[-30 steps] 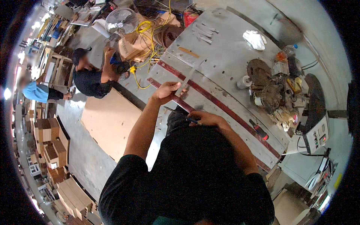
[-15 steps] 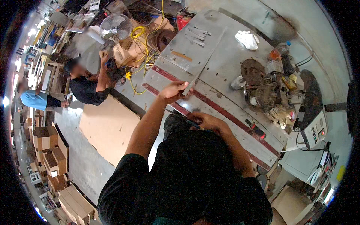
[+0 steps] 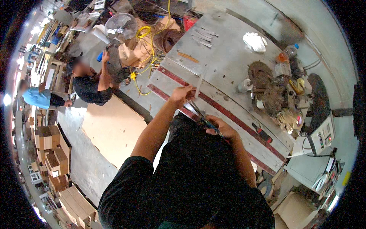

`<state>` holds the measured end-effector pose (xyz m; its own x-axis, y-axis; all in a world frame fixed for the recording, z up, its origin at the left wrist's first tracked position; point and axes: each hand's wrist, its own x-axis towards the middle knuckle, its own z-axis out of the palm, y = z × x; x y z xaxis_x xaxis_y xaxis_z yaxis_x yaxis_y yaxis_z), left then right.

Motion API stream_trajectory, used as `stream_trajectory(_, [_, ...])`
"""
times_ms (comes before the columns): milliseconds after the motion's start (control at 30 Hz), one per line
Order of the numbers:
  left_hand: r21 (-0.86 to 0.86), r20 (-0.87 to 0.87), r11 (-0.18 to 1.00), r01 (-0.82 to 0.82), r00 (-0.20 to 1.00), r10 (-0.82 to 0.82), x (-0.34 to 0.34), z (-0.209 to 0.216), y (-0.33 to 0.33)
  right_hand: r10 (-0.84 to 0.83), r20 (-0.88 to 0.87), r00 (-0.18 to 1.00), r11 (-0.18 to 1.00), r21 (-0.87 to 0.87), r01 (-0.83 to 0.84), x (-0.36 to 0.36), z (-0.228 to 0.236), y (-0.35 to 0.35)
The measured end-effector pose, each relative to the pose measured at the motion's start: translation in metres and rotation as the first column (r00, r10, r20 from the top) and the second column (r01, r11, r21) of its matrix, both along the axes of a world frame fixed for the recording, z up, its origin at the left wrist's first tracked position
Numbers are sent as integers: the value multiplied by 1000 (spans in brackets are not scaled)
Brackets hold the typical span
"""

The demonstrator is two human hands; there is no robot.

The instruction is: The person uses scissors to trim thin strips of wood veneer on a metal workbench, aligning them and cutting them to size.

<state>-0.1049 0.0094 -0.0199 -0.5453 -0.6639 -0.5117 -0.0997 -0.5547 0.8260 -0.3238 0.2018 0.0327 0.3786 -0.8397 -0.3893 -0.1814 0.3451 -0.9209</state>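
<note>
My left hand (image 3: 183, 95), over the table's near edge, pinches a thin grey strip (image 3: 199, 81) that points up and away over the table. In my right hand (image 3: 222, 128), close to my body, is a pair of scissors (image 3: 202, 116) with bluish handles. Its blades reach toward the fingers of my left hand; whether they touch the strip I cannot tell. Several short grey strips (image 3: 204, 37) lie at the far end of the grey metal table (image 3: 232, 49). Nearer to me a flat orange-brown strip (image 3: 188, 57) rests on it.
A white glove (image 3: 254, 42) lies far right on the table. Dirty machine parts (image 3: 272, 89), a bottle (image 3: 288, 52) and a red-and-black tool (image 3: 262, 133) are to the right. Yellow cable (image 3: 145, 36) and a fan (image 3: 120, 26) stand beyond. Two people are at left, near a cardboard sheet (image 3: 114, 129).
My right hand has come away from my body with the scissors, whose blades now point at my left hand. The strip in my left hand has swung more upright. The co-worker now holds something blue.
</note>
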Motion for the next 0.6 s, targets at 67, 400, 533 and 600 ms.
stream_trajectory(67, [89, 10, 985, -146, 989, 146, 8, -2, 11, 57, -48, 997, 996, -64, -60, 6, 8, -8])
stream_trajectory(400, [-6, -66, 977, -213, 975, 212, 11, -34, 25, 154, 86, 984, 983, 85, -161, 34, 23, -42])
stream_trajectory(533, [141, -12, 906, -398, 915, 403, 25, -31, 31, 161, 112, 980, 975, 136, -176, 46, 20, -32])
stream_trajectory(600, [43, -2, 870, -490, 871, 491, 38, -31, 25, 188, 93, 978, 978, 71, -195, 45, 22, -33])
